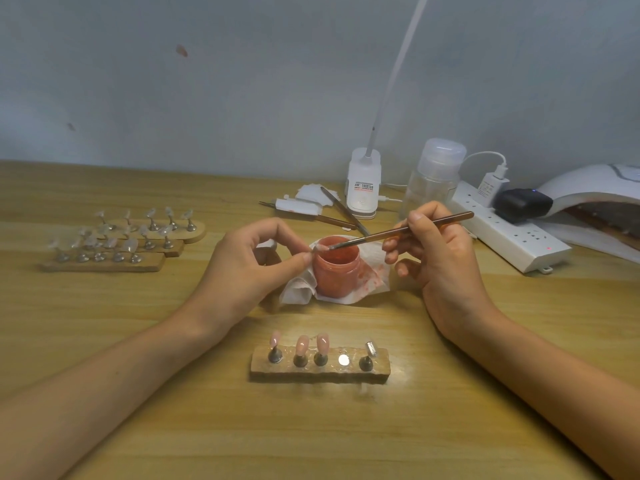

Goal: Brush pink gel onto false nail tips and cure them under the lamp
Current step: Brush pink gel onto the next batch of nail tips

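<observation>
**Left grip** (249, 261): thumb and forefinger pinch a small pale tip (318, 250), held just over the left rim of the jar (336, 271).

**Right grip** (440, 251): fingers are curled round the brush (408, 230). Its bristle end touches the held tip, and its handle slants up and to the right past this grip.

**Jar**: open and holding pink gel, it stands between the two grips, under the brush, on a stained tissue (299, 291).

**Block** (320, 372): nearer the person than both grips. It carries three pink tips (302, 344) on pegs, one bare magnet (343, 359) and one clear tip (371, 348) at its right end.

**Racks** (114, 251): three, with clear tips, well to the left of the left grip.

**Right of the right grip**: a power strip (512, 237) and, past it, the lamp (588, 188), cut by the picture's edge.

**Beyond the grips**: tweezers (343, 207), a clear bottle (433, 181) and a white light base (363, 188).

Everything rests on the table (173, 341).
</observation>
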`<state>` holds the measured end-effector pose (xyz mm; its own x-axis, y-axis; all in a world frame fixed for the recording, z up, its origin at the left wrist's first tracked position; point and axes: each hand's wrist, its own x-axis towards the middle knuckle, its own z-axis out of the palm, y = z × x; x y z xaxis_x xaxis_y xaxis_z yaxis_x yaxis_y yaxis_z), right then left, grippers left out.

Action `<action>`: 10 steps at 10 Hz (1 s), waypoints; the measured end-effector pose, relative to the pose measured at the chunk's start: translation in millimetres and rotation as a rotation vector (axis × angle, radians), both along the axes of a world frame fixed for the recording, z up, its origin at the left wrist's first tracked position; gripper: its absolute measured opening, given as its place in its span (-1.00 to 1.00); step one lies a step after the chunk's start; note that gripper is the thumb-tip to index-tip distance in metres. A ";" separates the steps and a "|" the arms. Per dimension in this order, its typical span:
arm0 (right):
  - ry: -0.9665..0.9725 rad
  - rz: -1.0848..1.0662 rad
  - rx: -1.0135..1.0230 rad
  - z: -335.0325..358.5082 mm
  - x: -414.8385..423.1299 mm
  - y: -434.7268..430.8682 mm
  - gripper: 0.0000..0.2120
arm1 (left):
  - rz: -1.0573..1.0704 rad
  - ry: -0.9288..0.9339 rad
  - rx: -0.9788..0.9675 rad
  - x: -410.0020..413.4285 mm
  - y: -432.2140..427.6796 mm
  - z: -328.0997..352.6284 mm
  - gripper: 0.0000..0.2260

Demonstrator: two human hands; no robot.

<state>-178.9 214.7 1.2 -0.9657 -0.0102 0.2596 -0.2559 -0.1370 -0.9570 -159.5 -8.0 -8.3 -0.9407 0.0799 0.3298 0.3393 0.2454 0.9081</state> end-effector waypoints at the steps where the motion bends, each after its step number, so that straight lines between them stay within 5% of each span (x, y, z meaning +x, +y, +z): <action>1: -0.017 -0.028 -0.005 -0.4 -0.9 0.6 -0.85 | -0.005 -0.002 -0.002 -1.0 -0.2 -0.7 -0.92; 7: -0.004 -0.089 -0.036 0.0 -2.6 2.0 -0.80 | -0.009 -0.046 0.038 -0.6 0.6 2.5 -0.93; 8: -0.013 -0.091 -0.042 0.4 -2.3 1.6 -0.79 | -0.020 -0.055 0.062 -0.2 -0.1 3.6 -0.80; 10: -0.018 -0.082 -0.070 0.5 -2.3 2.1 -0.80 | -0.018 -0.056 0.049 -1.8 -1.7 1.3 -0.96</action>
